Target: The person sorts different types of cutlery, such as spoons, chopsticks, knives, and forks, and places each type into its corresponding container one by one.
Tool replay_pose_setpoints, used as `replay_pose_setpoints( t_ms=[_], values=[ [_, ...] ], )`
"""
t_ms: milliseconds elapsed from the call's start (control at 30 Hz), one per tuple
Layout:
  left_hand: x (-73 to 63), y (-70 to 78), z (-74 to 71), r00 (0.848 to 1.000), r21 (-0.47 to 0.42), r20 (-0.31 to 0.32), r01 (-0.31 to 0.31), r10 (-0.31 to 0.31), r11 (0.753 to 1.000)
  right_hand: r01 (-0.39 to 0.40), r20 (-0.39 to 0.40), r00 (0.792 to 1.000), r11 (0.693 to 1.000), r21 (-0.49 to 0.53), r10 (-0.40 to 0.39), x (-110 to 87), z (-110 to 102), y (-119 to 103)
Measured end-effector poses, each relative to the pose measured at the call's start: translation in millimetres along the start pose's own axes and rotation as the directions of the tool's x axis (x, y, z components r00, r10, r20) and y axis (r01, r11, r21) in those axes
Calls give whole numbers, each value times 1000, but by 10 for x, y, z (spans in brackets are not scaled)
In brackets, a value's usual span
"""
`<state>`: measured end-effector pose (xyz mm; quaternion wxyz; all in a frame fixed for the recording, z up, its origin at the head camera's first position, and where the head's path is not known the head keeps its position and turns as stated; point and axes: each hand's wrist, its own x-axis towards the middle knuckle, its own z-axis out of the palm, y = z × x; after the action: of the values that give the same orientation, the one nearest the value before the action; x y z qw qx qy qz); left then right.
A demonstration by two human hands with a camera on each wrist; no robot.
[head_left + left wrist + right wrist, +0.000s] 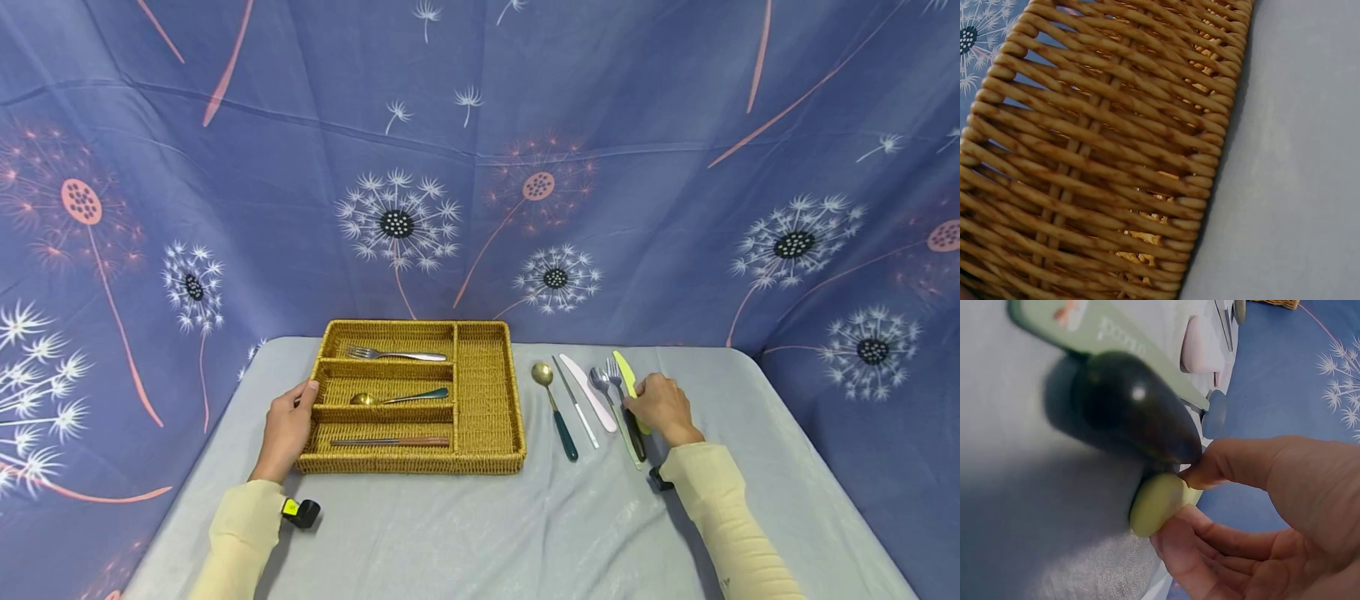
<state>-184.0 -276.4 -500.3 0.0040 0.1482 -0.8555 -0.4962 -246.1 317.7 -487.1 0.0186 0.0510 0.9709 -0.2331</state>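
Observation:
At the table's right, my right hand (663, 408) pinches the yellow-green knife (623, 368) by its handle. The right wrist view shows the thumb and fingers on either side of that handle (1155, 506). Close beside it lies a dark-handled fork (636, 437); the thumb is near its handle (1132, 403), and I cannot tell if they touch. My left hand (287, 429) grips the left wall of a woven cutlery tray (412, 464), with its rim between thumb and fingers. In the left wrist view the tray's weave (1097, 144) hides most of that hand.
Left of the fork lie a green-handled spoon (630, 437), a pink knife (588, 392), a thin white-handled utensil (576, 402) and a gold spoon (555, 408). The tray's left compartments hold a fork (397, 355), a gold spoon (405, 397) and chopsticks (390, 442). Patterned cloth (637, 208) hangs behind.

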Motion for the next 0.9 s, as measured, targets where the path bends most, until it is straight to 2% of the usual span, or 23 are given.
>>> replay_pose_setpoints(
  t_ms=[433, 900],
  values=[
    [6, -24, 20, 1000, -2, -12, 0, 0, 1000, -43, 15, 999, 999, 17, 43, -19, 8, 47],
    [-5, -6, 4, 1000, -2, -21, -3, 3, 1000, -26, 34, 999, 1000, 8, 25, -43, -93, 123]
  ],
)
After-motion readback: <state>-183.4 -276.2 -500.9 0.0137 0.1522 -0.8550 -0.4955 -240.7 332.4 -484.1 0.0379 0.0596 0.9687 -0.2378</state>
